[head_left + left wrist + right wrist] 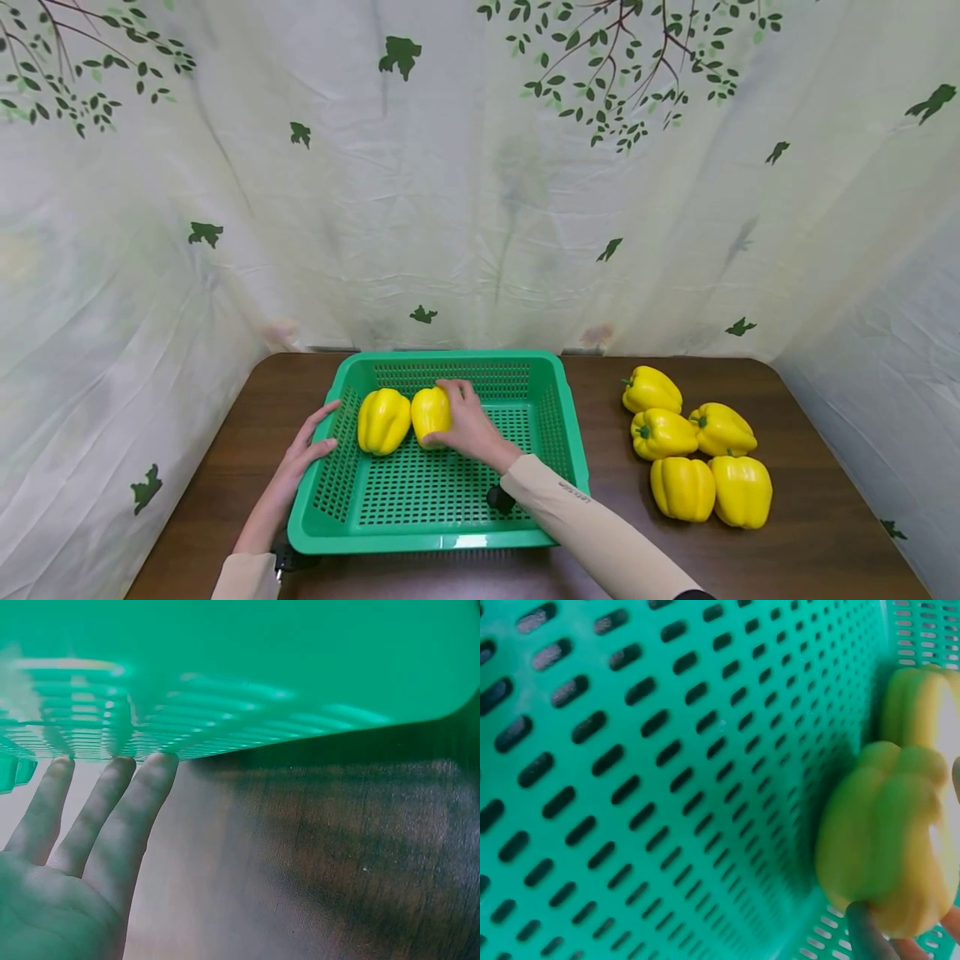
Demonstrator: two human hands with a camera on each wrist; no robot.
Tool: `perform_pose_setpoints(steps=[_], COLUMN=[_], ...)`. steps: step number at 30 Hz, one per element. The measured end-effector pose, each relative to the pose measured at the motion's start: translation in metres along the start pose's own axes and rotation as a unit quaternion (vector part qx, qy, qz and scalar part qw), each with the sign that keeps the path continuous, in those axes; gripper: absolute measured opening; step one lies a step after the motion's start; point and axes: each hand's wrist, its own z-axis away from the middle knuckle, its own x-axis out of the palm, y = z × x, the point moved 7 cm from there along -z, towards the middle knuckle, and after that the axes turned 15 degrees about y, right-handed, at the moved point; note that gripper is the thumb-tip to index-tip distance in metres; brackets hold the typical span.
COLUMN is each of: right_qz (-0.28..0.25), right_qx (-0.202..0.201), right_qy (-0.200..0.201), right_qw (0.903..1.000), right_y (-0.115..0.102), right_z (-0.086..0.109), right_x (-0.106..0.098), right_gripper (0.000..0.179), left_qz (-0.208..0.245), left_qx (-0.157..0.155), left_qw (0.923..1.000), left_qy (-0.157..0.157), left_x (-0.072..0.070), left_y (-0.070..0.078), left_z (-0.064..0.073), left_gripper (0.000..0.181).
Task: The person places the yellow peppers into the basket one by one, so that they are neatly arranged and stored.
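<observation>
A green perforated plastic basket [465, 543] stands on the table. My right hand [472, 427] holds a yellow bell pepper [429, 417] inside it, thumb on the near side and fingers over the far side. In the right wrist view this bell pepper [885, 840] is near the basket floor; whether it touches the floor I cannot tell. Another yellow bell pepper [384, 422] lies just left of it. My left hand [297, 463] is at the basket's left side, and in the left wrist view its straight fingers [124, 825] touch the outer wall with their tips.
Several yellow bell peppers [660, 433] lie grouped on the brown wooden table [817, 533] right of the basket. Behind the table hangs a pale curtain [465, 208] with leaf prints. A black wrist camera [500, 498] is beneath my right forearm.
</observation>
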Motion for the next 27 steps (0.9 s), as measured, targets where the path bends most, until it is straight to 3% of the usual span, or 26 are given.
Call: perform_pose_setpoints(steps=[16,27], right_qz=[-0.017,-0.092], right_qx=[-0.004,-0.005], right_qy=[0.006,0.013], right_qw=[0.9998,0.9956], right_y=[0.0,-0.001], right_z=[0.003,0.008], right_x=[-0.028,-0.063], right_gripper=[0.076,0.073], left_qz=[0.001,-0.015], left_qx=[0.02,0.008], left_qw=[0.9998,0.9998], left_qy=[0.0,0.002], left_x=[0.0,-0.001], left_y=[0.002,0.0], left_z=[-0.002,-0.001], left_gripper=[0.052,0.051])
